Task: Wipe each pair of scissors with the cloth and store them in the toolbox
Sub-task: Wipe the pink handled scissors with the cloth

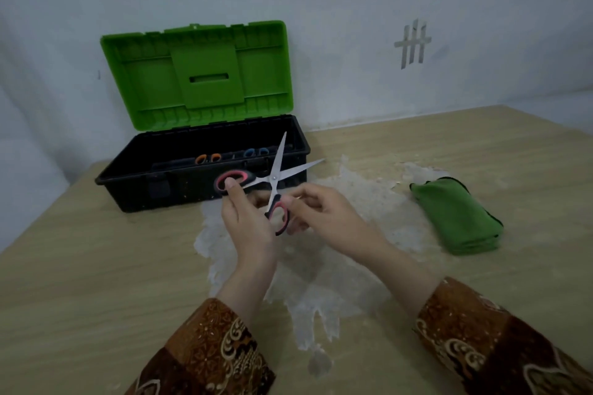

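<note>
Scissors (272, 183) hang spread open over the worktop (96, 266), left hand (247, 218) pinching one red handle loop and right hand (316, 207) the other, blades aimed at twelve and two o'clock, toolbox (205, 167) just behind at eleven, nearer the left hand, cloth (459, 218) at three.

Both forearms wear long brown batik sleeves (205, 349) with cream scrollwork.

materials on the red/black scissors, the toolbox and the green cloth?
Scissors: blades look like bare metal, pale and reflective; handle loops look like matte black plastic with a red, possibly rubbery, lining.
Toolbox: moulded plastic by the look, black base and green lid with ribs and a slight sheen.
Cloth: soft folded textile, matte and fuzzy, probably microfibre, with dark stitched edging.
</note>
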`<state>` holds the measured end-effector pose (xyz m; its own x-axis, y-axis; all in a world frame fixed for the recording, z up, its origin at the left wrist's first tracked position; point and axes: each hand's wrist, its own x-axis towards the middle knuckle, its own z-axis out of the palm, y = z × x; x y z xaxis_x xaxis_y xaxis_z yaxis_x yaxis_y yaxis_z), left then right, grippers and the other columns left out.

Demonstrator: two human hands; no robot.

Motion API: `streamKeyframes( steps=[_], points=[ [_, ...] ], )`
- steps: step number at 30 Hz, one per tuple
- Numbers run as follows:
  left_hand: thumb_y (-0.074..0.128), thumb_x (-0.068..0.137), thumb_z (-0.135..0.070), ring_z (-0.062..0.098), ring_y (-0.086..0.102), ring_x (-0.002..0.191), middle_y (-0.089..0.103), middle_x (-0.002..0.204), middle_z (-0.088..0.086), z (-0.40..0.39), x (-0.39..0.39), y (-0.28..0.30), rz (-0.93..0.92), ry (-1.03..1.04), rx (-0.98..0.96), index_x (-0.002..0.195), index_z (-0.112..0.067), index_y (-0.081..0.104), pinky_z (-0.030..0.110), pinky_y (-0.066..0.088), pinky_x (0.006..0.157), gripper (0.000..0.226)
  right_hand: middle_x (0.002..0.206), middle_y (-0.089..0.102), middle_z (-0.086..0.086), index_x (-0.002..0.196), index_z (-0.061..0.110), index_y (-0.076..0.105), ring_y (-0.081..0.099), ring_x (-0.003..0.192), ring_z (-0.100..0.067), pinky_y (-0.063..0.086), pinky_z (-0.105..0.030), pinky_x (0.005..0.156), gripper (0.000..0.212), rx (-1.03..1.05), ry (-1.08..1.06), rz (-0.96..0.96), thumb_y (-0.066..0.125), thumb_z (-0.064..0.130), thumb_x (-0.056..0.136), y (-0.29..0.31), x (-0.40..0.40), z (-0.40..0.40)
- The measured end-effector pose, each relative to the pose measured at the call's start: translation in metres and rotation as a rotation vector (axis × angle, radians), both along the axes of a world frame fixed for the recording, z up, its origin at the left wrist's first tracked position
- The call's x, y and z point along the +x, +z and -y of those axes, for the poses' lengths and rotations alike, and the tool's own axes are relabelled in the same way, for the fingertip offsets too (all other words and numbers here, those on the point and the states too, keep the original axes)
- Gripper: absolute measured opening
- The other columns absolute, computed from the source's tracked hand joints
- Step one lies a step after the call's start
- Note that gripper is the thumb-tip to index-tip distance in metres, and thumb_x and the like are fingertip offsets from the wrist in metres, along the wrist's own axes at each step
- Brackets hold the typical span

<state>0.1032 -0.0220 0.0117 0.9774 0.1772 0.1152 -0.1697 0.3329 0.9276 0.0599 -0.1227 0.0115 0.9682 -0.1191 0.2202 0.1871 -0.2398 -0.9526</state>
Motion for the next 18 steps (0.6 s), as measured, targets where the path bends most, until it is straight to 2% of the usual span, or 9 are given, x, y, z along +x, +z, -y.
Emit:
streamKeyframes(
  steps=[3,6,7,10,12,14,16,18],
  points=[
    [0.031,0.103,-0.041,-0.002,0.060,0.061,0.061,0.077,-0.006,0.004,-0.003,-0.002,0.033,-0.018,0.022,0.085,-0.028,0.052,0.014,0.047,0.060,0.031,0.080,0.070,-0.012,0.102,0.008,0.066,0.067,0.066,-0.013,0.053,-0.023,0.064,0.013,0.225,-0.045,-0.006,0.062,0.011,0.091,-0.009,0.003,-0.005],
    [0.038,0.103,-0.034,0.014,0.062,0.081,0.063,0.086,-0.001,0.006,-0.001,-0.004,0.052,-0.072,0.073,0.088,-0.025,0.056,0.030,0.050,0.079,0.025,0.077,0.072,-0.010,0.093,0.009,0.065,0.067,0.070,-0.016,0.056,-0.028,0.070,0.005,0.327,-0.072,-0.015,0.062,0.007,0.090,-0.015,0.004,-0.003],
    [0.043,0.102,-0.027,0.015,0.062,0.080,0.064,0.088,0.002,0.003,0.003,-0.002,0.072,-0.089,0.084,0.091,-0.021,0.058,0.031,0.051,0.078,0.020,0.077,0.072,-0.009,0.091,0.009,0.066,0.067,0.070,-0.015,0.056,-0.027,0.070,0.005,0.331,-0.103,-0.008,0.062,0.006,0.090,-0.015,0.005,-0.001],
    [0.056,0.095,-0.008,0.009,0.061,0.069,0.066,0.088,0.006,-0.015,0.016,0.008,0.192,-0.108,0.180,0.100,-0.006,0.060,0.016,0.050,0.067,0.007,0.076,0.072,-0.007,0.091,0.010,0.067,0.068,0.070,-0.014,0.057,-0.028,0.071,0.008,0.338,-0.185,0.022,0.063,0.003,0.088,-0.010,0.006,0.003],
    [0.064,0.091,-0.011,0.008,0.059,0.069,0.065,0.082,0.006,-0.027,0.020,0.010,0.231,-0.111,0.298,0.095,-0.004,0.064,0.012,0.046,0.064,0.008,0.074,0.073,-0.004,0.089,0.010,0.068,0.069,0.068,-0.013,0.056,-0.025,0.066,0.008,0.362,-0.202,0.028,0.064,0.002,0.087,-0.002,0.008,0.004],
    [0.064,0.091,-0.019,0.012,0.053,0.065,0.059,0.072,0.007,-0.033,0.020,0.008,0.224,-0.112,0.428,0.082,-0.007,0.062,0.014,0.041,0.059,0.015,0.071,0.073,-0.003,0.088,0.009,0.068,0.069,0.065,-0.013,0.054,-0.022,0.060,0.008,0.352,-0.192,0.013,0.065,0.003,0.087,0.008,0.013,0.003],
    [0.056,0.096,-0.028,0.014,0.045,0.059,0.050,0.065,0.007,-0.037,0.022,0.006,0.232,-0.124,0.525,0.075,-0.010,0.052,0.021,0.037,0.055,0.028,0.068,0.072,-0.005,0.090,0.007,0.067,0.068,0.062,-0.013,0.053,-0.021,0.055,0.005,0.332,-0.152,-0.009,0.065,0.003,0.087,0.020,0.023,0.001],
    [0.046,0.100,-0.033,0.006,0.041,0.052,0.046,0.063,0.001,-0.042,0.027,0.012,0.261,-0.098,0.632,0.077,-0.013,0.046,0.021,0.034,0.052,0.030,0.068,0.071,-0.007,0.092,0.004,0.067,0.068,0.060,-0.013,0.054,-0.023,0.053,0.005,0.325,-0.104,-0.024,0.066,0.003,0.086,0.031,0.036,-0.006]
  ],
)
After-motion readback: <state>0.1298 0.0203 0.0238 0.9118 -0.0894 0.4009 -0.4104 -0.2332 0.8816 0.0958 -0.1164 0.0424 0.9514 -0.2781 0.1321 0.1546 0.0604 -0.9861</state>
